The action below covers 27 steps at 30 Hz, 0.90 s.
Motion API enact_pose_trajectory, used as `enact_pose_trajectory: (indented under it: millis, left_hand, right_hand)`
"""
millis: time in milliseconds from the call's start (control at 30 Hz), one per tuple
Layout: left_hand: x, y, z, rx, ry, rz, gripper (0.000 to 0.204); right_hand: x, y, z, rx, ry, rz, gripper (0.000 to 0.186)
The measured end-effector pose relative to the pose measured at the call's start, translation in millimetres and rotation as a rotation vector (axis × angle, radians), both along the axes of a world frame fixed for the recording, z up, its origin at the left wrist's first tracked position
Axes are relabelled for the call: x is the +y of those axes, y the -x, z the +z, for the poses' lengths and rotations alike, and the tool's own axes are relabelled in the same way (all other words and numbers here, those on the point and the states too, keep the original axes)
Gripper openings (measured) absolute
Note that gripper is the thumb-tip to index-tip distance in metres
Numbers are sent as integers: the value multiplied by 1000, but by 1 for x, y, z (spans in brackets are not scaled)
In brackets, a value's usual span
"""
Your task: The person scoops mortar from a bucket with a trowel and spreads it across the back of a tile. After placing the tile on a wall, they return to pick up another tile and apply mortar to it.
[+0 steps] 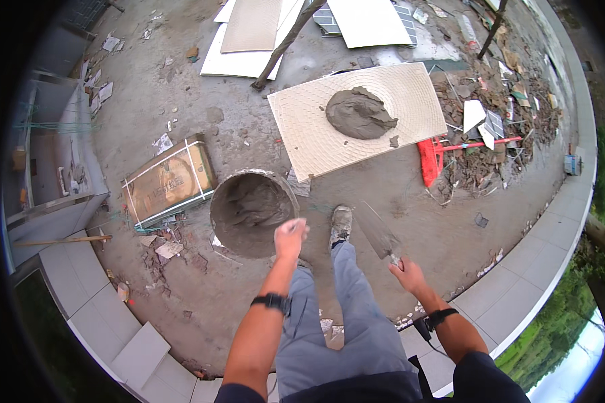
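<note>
My right hand (407,274) grips the handle of a pointed trowel (376,232), its long grey blade angled up and left over the floor near my shoe (341,225). My left hand (290,238) is loosely closed at the right edge of a round bucket (238,246); nothing shows in its slightly blurred fingers. Wet grey mortar (257,201) fills part of the bucket. Beyond it lies a large cream tile (299,131) with a textured face. A thick mound of mortar (359,114) sits on the tile, right of its middle.
A strapped cardboard package (168,180) lies left of the bucket. A red broom or dustpan-like tool (431,161) rests beside a rubble heap (497,134). White boards (370,23) and a leaning wooden pole (286,50) stand farther off. A low tiled ledge (541,228) curves along the right.
</note>
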<state>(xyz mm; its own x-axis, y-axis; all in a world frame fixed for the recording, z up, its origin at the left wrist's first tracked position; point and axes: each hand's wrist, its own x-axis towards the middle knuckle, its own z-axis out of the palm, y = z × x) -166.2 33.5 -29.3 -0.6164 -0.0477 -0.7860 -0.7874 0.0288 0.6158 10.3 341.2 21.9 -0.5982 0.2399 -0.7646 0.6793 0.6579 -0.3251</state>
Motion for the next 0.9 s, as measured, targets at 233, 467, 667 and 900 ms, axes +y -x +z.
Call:
enact_pose_trajectory:
  millis: [233, 467, 667, 900]
  left_hand:
    - [69, 75, -82, -245, -26, 311, 11]
    - [102, 104, -108, -335, 132, 478, 13]
    - [106, 114, -105, -392, 246, 405, 9]
    - [65, 114, -73, -159, 196, 294, 16]
  right_hand:
    - [62, -43, -4, -18, 25, -75, 43]
    - [129, -72, -1, -117, -37, -161, 42]
    - [146, -52, -12, -155, -65, -131, 42]
    - [124, 32, -2, -34, 64, -125, 38]
